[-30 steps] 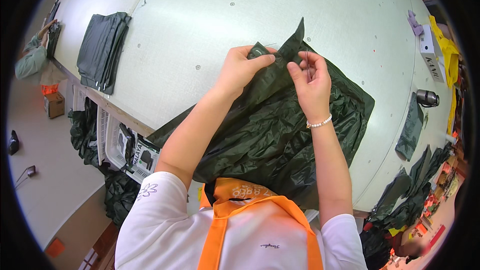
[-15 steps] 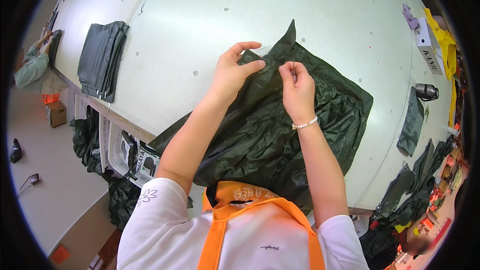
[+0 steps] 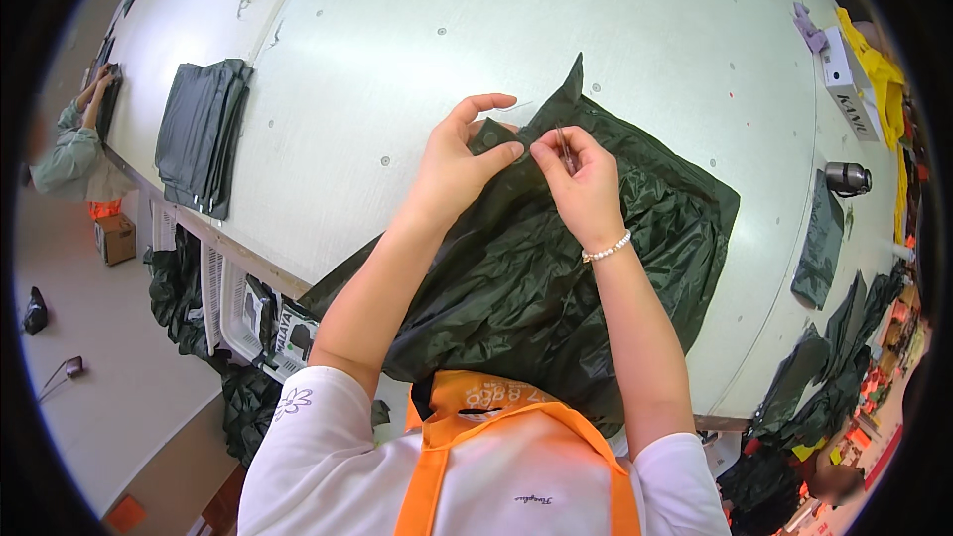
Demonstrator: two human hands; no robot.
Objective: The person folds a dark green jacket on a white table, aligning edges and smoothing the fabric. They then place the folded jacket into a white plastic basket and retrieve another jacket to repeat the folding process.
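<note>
A dark green, shiny, crumpled fabric piece (image 3: 496, 268) lies across the near part of the table, a pointed corner sticking up at its far side. My left hand (image 3: 459, 164) pinches a fabric edge between thumb and fingers, beside a small flap with a round snap-like disc; its index finger is stretched out. A fine thread (image 3: 522, 104) shows just beyond that fingertip. Close to it, my right hand (image 3: 584, 184) is closed round a thin metal tool (image 3: 567, 151), perhaps small snips, its kind partly hidden by the fingers. Its fingertips are at the fabric beside my left thumb.
A folded stack of dark green fabric (image 3: 204, 139) lies at the left table edge. White baskets (image 3: 243, 313) stand below it. At the right are a flask (image 3: 848, 179), a folded fabric strip (image 3: 818, 243) and a white box (image 3: 850, 89). Another person's arm (image 3: 74, 149) shows far left.
My right hand has moved left, up against my left thumb, and the thin tool shows more clearly. My left hand still pinches the fabric, slightly lower in the picture.
</note>
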